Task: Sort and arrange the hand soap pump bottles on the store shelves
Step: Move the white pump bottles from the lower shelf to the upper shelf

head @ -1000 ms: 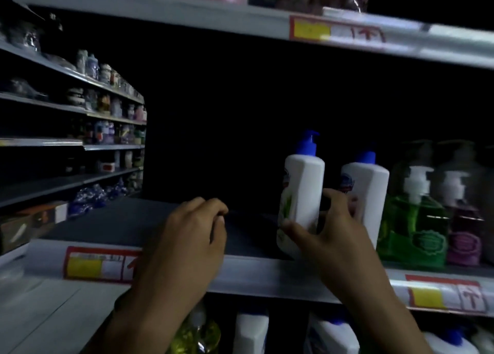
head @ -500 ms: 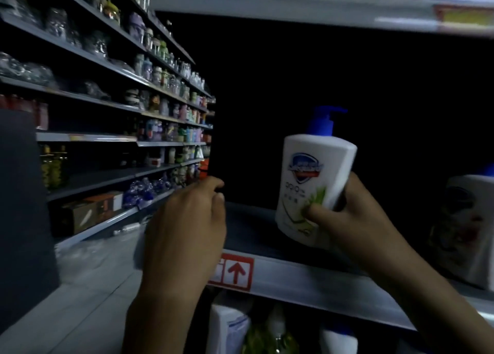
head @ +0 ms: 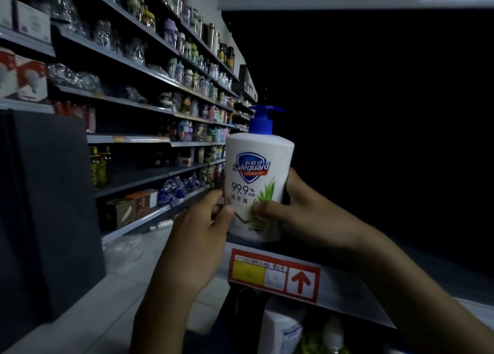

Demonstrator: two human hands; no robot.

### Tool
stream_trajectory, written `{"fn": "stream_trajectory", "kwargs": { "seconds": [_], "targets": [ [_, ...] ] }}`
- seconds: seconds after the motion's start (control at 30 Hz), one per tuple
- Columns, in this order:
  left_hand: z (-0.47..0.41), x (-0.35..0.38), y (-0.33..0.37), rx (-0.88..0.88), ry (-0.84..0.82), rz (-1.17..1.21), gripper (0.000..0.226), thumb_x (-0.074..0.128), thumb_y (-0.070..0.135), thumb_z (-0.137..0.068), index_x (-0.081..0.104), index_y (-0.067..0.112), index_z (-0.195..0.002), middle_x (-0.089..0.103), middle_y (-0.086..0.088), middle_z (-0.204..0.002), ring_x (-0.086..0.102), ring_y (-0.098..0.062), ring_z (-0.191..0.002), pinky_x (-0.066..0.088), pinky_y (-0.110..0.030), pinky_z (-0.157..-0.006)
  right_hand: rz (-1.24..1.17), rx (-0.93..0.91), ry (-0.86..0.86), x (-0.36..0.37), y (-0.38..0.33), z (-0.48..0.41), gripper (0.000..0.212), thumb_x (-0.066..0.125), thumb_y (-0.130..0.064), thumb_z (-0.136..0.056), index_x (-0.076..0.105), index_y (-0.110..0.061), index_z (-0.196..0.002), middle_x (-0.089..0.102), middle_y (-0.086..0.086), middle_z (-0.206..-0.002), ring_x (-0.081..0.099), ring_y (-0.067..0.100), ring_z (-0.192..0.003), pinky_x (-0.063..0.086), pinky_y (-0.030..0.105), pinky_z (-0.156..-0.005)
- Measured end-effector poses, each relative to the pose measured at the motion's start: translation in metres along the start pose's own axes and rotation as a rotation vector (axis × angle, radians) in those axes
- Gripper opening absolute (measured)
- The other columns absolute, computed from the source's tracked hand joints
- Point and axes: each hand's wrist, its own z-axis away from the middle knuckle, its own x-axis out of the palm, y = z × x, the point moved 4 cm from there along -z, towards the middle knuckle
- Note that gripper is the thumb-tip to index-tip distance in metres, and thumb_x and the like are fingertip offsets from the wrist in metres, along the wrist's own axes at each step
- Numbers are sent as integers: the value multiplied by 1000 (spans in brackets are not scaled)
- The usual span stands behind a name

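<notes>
A white soap pump bottle (head: pixel 258 174) with a blue pump and a shield logo stands upright at the left end of the dark shelf (head: pixel 355 281), label facing me. My left hand (head: pixel 199 233) grips its lower left side, thumb on the label. My right hand (head: pixel 302 214) wraps the lower right side, thumb across the front. The bottle's base sits at or just above the shelf board; contact is hidden by my hands. The shelf behind it is dark.
A red and yellow price tag (head: pixel 275 273) sits on the shelf lip below the bottle. More bottles (head: pixel 283 329) stand on the shelf underneath. A long aisle of stocked shelves (head: pixel 165 92) runs off to the left, with a dark panel (head: pixel 48 206) close by.
My view has swung left and the other bottles on the shelf have left the frame. The bottle has turned label-forward, and my left hand has come off the shelf edge to grip it.
</notes>
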Motion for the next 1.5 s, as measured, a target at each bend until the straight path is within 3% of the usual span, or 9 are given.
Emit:
{"fn": "stream_trajectory", "kwargs": {
  "seconds": [0.23,0.43,0.6,0.7,0.83,1.03,1.1,1.23,1.5],
  "targets": [
    [2,-13,-4,-17,20,40,22,44,23,-98,56,32,-115,65,12,-104,58,1,-94,42,-17,-74,-39,15,-104,9,-1,-6,63,66,-16,-88,33,-25,-141,63,-5,-126,62,10,-113,53,32,-95],
    [8,-15,-2,-22,-1,46,27,43,25,-99,54,29,-123,65,9,-109,60,-7,-100,48,-36,-90,85,10,-76,10,-7,3,63,64,-28,-90,27,-29,-141,59,-9,-128,59,6,-112,52,30,-95],
    [16,-13,0,-8,-19,23,25,43,29,-99,51,34,-122,63,9,-114,59,-9,-105,43,-29,-81,249,-1,-25,10,-13,17,65,62,-36,-90,24,-24,-142,54,-5,-134,57,11,-115,50,31,-98],
    [23,-15,4,6,245,-48,35,47,26,-97,47,32,-132,56,8,-120,55,-12,-105,44,-32,-81,523,-86,205,-2,-26,52,67,61,-34,-91,24,-22,-145,50,0,-138,51,15,-123,37,17,-93],
    [76,-14,20,268,735,-111,22,50,5,-88,57,16,-106,56,0,-98,52,-12,-81,46,-29,-68,602,-271,502,-18,-24,130,25,53,-27,-94,53,-22,-118,61,-4,-108,58,9,-95,46,21,-75],
    [130,68,-44,-19,282,-217,19,54,2,-85,58,21,-85,61,2,-80,58,-17,-74,39,-18,-60,438,-1,332,21,85,194,19,57,-10,-87,60,-27,-93,64,-9,-87,57,4,-76,42,11,-67],
    [119,86,-65,-126,169,-195,19,55,7,-87,60,22,-97,65,2,-88,59,-16,-83,42,-21,-64,416,90,230,42,110,205,23,53,-10,-87,59,-29,-100,65,-5,-93,61,13,-82,46,26,-69],
    [105,119,-92,-216,-47,-151,25,63,27,-88,55,23,-111,64,11,-99,60,-8,-93,42,-14,-67,284,164,112,62,133,200,41,48,-9,-91,46,-28,-128,65,-2,-97,62,17,-91,38,21,-65],
    [103,147,-100,-196,60,-183,41,74,37,-70,49,25,-100,65,2,-100,64,-15,-89,56,-34,-66,191,135,99,71,161,191,62,50,-6,-88,30,-22,-144,63,4,-114,60,18,-99,34,12,-66]
  ]
}}
